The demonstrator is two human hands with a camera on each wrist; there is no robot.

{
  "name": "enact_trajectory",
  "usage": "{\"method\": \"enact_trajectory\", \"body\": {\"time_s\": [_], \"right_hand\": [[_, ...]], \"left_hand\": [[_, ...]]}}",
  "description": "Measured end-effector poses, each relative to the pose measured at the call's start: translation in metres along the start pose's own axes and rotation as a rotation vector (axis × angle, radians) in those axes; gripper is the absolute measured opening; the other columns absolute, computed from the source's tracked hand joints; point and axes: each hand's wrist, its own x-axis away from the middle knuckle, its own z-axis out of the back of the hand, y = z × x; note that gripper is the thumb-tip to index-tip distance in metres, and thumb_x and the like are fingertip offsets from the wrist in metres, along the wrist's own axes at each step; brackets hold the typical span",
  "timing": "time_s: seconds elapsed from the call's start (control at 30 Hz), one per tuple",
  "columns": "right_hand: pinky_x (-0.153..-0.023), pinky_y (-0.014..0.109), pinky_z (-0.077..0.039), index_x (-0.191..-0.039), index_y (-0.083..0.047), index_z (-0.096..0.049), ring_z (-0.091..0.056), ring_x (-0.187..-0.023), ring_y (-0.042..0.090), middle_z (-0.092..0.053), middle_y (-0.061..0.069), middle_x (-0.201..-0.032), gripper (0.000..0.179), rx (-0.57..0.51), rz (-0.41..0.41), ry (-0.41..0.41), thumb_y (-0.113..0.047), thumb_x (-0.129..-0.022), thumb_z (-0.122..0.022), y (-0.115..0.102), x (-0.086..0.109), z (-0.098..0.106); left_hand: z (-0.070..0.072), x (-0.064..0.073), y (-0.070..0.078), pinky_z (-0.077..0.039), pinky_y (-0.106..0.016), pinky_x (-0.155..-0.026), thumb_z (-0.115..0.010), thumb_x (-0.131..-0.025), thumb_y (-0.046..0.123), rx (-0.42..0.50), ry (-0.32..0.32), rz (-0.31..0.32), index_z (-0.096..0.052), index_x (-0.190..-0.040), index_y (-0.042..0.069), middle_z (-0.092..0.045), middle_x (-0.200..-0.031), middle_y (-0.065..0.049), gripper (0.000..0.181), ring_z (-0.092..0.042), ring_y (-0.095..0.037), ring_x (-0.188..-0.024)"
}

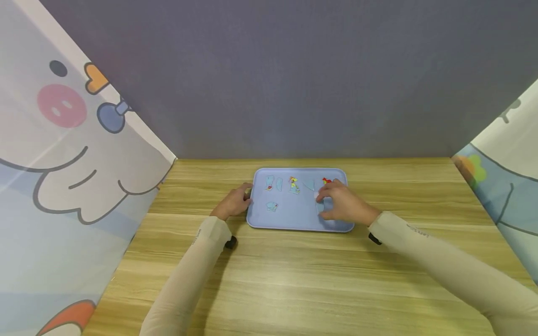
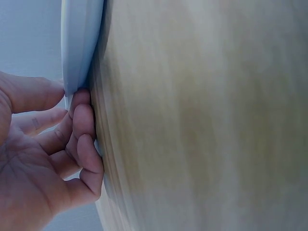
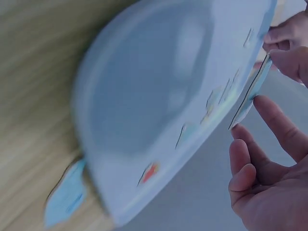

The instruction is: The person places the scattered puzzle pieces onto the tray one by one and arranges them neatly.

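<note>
A pale blue rectangular tray [image 1: 290, 219] lies on the wooden table. My left hand [image 1: 235, 201] holds the tray's left edge, thumb at the rim and fingers curled by the underside in the left wrist view. Over the tray's right part, my right hand [image 1: 342, 201] pinches a thin light blue jigsaw piece [image 3: 251, 94] between thumb and fingertips. Several flat pieces lie in the tray: a blue one with yellow and red [image 1: 293, 185] in the middle, a red one [image 1: 326, 180] near the right hand, and a small blue one [image 1: 272, 206] at the lower left.
Another light blue piece [image 3: 67, 195] lies on the table just outside the tray in the right wrist view. A grey panel [image 1: 294, 84] stands behind the table [image 1: 273, 280]. Cartoon-printed cloths hang at the left [image 1: 63, 186] and right [image 1: 504, 186].
</note>
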Motion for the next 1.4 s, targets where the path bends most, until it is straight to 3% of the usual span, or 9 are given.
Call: {"method": "enact_trajectory", "body": {"time_s": [0.2,0.37,0.63,0.87,1.17,1.4], "right_hand": [[-0.097,0.044,-0.035,-0.089,-0.008,-0.073,-0.049,-0.101,0.026,-0.062,0.004,-0.103,0.028,-0.025,0.001,-0.063,-0.016,-0.065,-0.084,-0.015,-0.025,-0.021],[-0.085,0.036,-0.041,-0.086,-0.009,-0.073,-0.046,-0.095,0.022,-0.063,0.001,-0.099,0.026,-0.012,-0.034,-0.117,-0.016,-0.064,-0.085,-0.024,-0.043,-0.034],[-0.078,0.034,-0.042,-0.089,-0.011,-0.073,-0.043,-0.089,0.021,-0.06,0.001,-0.097,0.028,0.054,-0.1,-0.167,-0.02,-0.065,-0.085,-0.031,-0.062,-0.048],[-0.071,0.033,-0.042,-0.092,-0.013,-0.073,-0.041,-0.087,0.021,-0.058,0.002,-0.098,0.032,0.083,-0.143,-0.187,-0.024,-0.064,-0.086,-0.033,-0.069,-0.054],[-0.074,0.034,-0.042,-0.095,-0.015,-0.074,-0.039,-0.09,0.021,-0.056,0.003,-0.104,0.032,0.127,-0.165,-0.199,-0.024,-0.067,-0.085,-0.034,-0.072,-0.058],[-0.08,0.035,-0.043,-0.101,-0.012,-0.073,-0.041,-0.096,0.023,-0.056,0.004,-0.109,0.031,0.063,-0.137,-0.154,-0.02,-0.073,-0.082,-0.032,-0.065,-0.05]], "left_hand": [[0.001,-0.002,0.003,-0.048,-0.035,-0.073,-0.056,-0.095,0.01,-0.004,-0.009,-0.007,-0.033,-0.143,0.006,-0.061,-0.102,-0.016,0.054,-0.059,-0.022,-0.084],[0.001,-0.003,0.002,-0.048,-0.035,-0.073,-0.056,-0.095,0.01,-0.005,-0.008,0.002,-0.033,-0.144,0.007,-0.061,-0.102,-0.015,0.054,-0.058,-0.022,-0.084],[0.001,-0.002,0.003,-0.048,-0.035,-0.072,-0.057,-0.094,0.009,-0.003,-0.008,-0.015,-0.034,-0.142,0.005,-0.061,-0.099,-0.015,0.053,-0.058,-0.022,-0.082],[0.001,-0.002,0.006,-0.048,-0.034,-0.073,-0.057,-0.095,0.009,-0.005,-0.004,-0.007,-0.034,-0.142,0.006,-0.061,-0.098,-0.014,0.052,-0.058,-0.021,-0.081],[0.001,-0.001,0.004,-0.048,-0.034,-0.071,-0.057,-0.094,0.008,0.003,0.004,-0.014,-0.035,-0.141,0.003,-0.061,-0.095,-0.013,0.052,-0.058,-0.021,-0.08],[0.001,0.0,0.001,-0.048,-0.034,-0.071,-0.057,-0.095,0.01,-0.014,-0.001,0.001,-0.034,-0.142,0.005,-0.061,-0.098,-0.013,0.053,-0.058,-0.021,-0.08]]}}
